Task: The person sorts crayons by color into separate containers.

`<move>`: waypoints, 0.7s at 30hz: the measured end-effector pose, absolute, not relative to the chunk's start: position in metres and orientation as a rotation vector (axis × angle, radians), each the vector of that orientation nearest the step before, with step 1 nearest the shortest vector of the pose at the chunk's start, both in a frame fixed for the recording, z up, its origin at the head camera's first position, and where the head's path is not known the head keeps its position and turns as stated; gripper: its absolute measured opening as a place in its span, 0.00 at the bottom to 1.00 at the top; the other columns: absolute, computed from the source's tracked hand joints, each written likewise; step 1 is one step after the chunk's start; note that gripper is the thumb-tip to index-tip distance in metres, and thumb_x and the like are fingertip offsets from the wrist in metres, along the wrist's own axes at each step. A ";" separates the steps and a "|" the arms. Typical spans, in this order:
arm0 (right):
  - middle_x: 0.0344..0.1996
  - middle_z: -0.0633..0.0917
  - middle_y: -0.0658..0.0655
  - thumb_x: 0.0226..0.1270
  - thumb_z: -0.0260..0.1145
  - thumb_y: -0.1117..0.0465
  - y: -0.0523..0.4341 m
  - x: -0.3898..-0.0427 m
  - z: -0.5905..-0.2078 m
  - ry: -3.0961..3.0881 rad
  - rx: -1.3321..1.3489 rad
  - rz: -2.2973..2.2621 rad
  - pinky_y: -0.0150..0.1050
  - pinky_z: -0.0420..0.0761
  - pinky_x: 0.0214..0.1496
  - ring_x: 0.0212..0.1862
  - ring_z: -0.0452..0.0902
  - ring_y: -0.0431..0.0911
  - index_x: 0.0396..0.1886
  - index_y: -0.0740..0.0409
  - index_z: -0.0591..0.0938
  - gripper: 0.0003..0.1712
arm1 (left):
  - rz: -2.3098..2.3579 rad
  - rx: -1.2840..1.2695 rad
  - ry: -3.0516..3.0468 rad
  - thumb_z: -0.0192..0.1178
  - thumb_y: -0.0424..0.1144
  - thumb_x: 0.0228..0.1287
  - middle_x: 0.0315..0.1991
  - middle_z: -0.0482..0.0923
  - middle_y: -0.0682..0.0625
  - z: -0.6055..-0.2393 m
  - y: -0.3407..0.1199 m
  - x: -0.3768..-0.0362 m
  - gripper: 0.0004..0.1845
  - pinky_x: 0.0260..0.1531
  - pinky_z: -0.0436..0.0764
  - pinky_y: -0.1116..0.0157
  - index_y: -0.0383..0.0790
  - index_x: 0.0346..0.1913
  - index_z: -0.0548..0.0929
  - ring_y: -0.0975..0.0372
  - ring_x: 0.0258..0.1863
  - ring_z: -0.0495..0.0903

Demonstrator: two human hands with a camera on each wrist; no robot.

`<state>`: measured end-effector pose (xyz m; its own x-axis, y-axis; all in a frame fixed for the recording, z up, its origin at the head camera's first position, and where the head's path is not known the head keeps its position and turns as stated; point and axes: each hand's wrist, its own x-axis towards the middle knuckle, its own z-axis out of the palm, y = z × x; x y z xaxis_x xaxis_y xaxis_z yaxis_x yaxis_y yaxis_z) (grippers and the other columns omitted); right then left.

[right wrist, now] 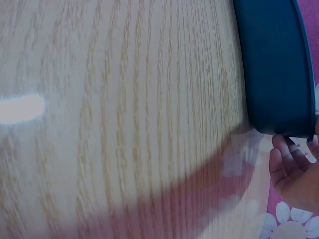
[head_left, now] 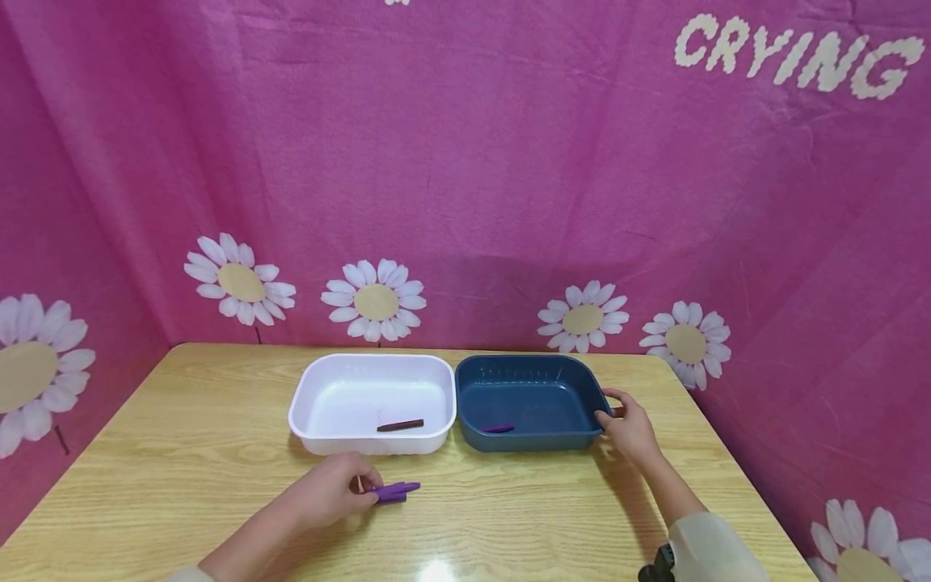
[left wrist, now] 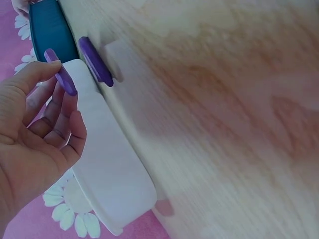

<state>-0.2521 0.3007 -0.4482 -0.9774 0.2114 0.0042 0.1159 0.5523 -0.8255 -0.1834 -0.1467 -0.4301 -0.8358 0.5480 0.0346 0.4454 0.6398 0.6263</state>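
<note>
My left hand (head_left: 342,489) pinches a purple crayon (left wrist: 67,79) between thumb and fingertips, just in front of the white tray (head_left: 342,443). Close beside it, over the tabletop, is a second purple crayon (left wrist: 94,59); the two overlap in the head view. At the right, my right hand (head_left: 631,428) grips the right end of the dark blue tray (head_left: 538,442), thumb near the rim and fingers against the outside. Inside the white tray lies a dark brown crayon (head_left: 400,425). Another purple crayon (head_left: 498,428) lies in the blue tray, near its front left.
Both trays stand side by side toward the back of the wooden table (head_left: 182,428). A pink cloth (head_left: 465,162) with printed daisies hangs behind and along the sides. A small black object (head_left: 658,566) shows by the right sleeve (head_left: 716,550).
</note>
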 end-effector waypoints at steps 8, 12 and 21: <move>0.40 0.78 0.68 0.64 0.59 0.65 0.301 -0.252 -0.449 -2.666 -0.282 1.413 0.39 0.80 0.25 0.27 0.75 0.41 0.63 0.62 0.67 0.27 | 1.005 0.931 2.727 0.64 0.34 0.54 0.25 0.75 0.58 -0.425 -0.144 -0.186 0.03 0.26 0.71 0.74 0.42 0.32 0.86 0.73 0.26 0.70; 0.40 0.78 0.69 0.63 0.59 0.65 0.301 -0.252 -0.450 -2.652 -0.274 1.428 0.40 0.80 0.26 0.26 0.76 0.41 0.63 0.63 0.67 0.27 | 1.023 0.923 2.732 0.64 0.35 0.55 0.25 0.76 0.58 -0.423 -0.142 -0.188 0.04 0.26 0.71 0.74 0.40 0.34 0.86 0.74 0.25 0.69; 0.40 0.78 0.69 0.63 0.59 0.66 0.300 -0.252 -0.449 -2.642 -0.262 1.443 0.39 0.80 0.26 0.27 0.77 0.41 0.63 0.64 0.67 0.27 | 1.010 0.842 2.781 0.63 0.35 0.55 0.28 0.76 0.57 -0.417 -0.137 -0.190 0.06 0.26 0.73 0.74 0.41 0.36 0.86 0.72 0.26 0.70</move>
